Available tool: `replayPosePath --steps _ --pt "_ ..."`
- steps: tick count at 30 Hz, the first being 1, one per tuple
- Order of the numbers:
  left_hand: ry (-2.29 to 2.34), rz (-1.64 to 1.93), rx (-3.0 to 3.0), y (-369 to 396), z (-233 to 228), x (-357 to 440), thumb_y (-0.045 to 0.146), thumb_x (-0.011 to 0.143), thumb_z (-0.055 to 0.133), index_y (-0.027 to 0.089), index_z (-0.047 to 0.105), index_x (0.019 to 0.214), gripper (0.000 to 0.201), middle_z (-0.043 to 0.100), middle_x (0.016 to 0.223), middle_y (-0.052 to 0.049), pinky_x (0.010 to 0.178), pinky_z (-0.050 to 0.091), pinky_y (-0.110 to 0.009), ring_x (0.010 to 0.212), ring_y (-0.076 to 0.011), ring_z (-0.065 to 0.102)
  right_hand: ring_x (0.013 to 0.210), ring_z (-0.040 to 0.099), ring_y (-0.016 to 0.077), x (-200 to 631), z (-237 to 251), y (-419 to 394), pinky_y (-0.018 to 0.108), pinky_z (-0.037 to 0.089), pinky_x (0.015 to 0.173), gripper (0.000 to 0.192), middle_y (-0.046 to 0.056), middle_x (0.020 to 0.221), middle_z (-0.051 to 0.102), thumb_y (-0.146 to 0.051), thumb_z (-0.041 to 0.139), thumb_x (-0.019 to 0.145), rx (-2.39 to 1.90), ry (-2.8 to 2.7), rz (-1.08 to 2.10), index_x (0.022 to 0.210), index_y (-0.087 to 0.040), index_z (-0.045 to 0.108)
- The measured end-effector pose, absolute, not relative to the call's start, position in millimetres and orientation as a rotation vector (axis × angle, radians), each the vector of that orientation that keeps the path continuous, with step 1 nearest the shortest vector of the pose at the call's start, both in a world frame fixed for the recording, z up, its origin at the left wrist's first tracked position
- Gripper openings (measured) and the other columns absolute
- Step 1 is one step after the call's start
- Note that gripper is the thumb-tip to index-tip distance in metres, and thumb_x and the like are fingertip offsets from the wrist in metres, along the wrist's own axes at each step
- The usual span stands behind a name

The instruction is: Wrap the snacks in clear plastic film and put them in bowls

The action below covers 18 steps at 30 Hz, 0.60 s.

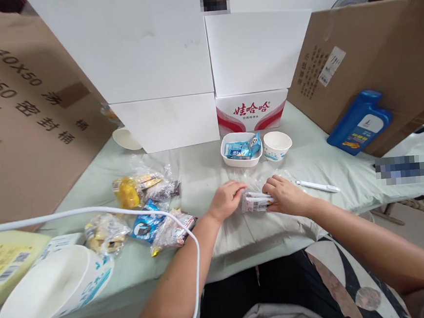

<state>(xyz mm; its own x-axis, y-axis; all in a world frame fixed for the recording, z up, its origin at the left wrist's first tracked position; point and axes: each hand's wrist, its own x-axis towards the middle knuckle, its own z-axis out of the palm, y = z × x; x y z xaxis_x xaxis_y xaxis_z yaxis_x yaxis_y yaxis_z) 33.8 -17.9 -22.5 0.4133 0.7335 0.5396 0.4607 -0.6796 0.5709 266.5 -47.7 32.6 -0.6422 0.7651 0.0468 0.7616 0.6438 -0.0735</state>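
Here, left hand curled, right hand too — both pinching clear packet

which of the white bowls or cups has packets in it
The squarish white dish in front of the red-and-white box: it holds blue packets, while the round paper cup just right of it looks empty.

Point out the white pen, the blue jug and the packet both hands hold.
white pen (317,186), head view, mid barrel.
blue jug (359,124), head view, front face by the label.
packet (255,202), head view, middle, between the hands.

both hands, clear snack bag
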Motion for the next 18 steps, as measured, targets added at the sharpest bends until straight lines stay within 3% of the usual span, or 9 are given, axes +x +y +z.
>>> replayPosePath --steps 3,7,10,13,15,18 --pt "0.971 0.860 2.401 -18 -27 38 0.018 0.089 0.055 0.024 0.072 0.097 0.019 0.073 0.099 -0.004 0.090 0.052 -0.038 0.095 -0.0199 0.065 0.090 0.059 0.0239 266 32 -66 0.035 0.046 0.078 0.026 0.009 0.099 0.064 -0.027 0.066 0.083 -1.239 -2.847 0.138 0.106 -0.018 0.060" --pt "1.144 0.759 2.451 -18 -32 38 0.015 0.083 0.062 0.024 0.072 0.101 0.022 0.068 0.107 -0.005 0.094 0.051 -0.040 0.101 -0.0216 0.062 0.098 0.065 0.0247 283 22 -81 0.038 0.050 0.084 0.042 0.010 0.111 0.068 -0.020 0.053 0.091 -1.236 -2.843 0.246 0.133 -0.021 0.050" --pt "1.229 0.746 2.468 -19 -34 39 0.012 0.080 0.064 0.024 0.072 0.100 0.025 0.064 0.105 -0.006 0.090 0.052 -0.040 0.098 -0.0224 0.060 0.112 0.062 0.0258 304 14 -85 0.041 0.051 0.091 0.040 0.011 0.126 0.064 -0.021 0.048 0.094 -1.234 -2.725 0.270 0.133 -0.024 0.053" --pt "1.210 0.803 2.476 -20 -38 40 0.011 0.080 0.064 0.025 0.071 0.099 0.025 0.064 0.103 -0.006 0.088 0.053 -0.042 0.095 -0.0234 0.059 0.128 0.052 0.0271 325 8 -87 0.044 0.047 0.102 0.035 0.012 0.144 0.050 -0.025 0.046 0.095 -1.220 -2.538 0.273 0.127 -0.025 0.058" --pt "1.185 0.831 2.480 -19 -40 41 0.012 0.080 0.062 0.025 0.071 0.097 0.023 0.065 0.101 -0.006 0.085 0.053 -0.043 0.092 -0.0238 0.059 0.126 0.054 0.0259 335 6 -88 0.042 0.048 0.102 0.034 0.011 0.142 0.053 -0.029 0.047 0.095 -1.244 -2.407 0.388 0.126 -0.026 0.059" --pt "1.164 0.846 2.474 -19 -41 42 0.012 0.081 0.059 0.026 0.071 0.096 0.023 0.065 0.100 -0.006 0.083 0.054 -0.041 0.091 -0.0234 0.059 0.111 0.064 0.0251 342 5 -86 0.038 0.053 0.094 0.033 0.009 0.121 0.067 -0.040 0.050 0.094 -1.312 -2.166 0.704 0.122 -0.026 0.062"
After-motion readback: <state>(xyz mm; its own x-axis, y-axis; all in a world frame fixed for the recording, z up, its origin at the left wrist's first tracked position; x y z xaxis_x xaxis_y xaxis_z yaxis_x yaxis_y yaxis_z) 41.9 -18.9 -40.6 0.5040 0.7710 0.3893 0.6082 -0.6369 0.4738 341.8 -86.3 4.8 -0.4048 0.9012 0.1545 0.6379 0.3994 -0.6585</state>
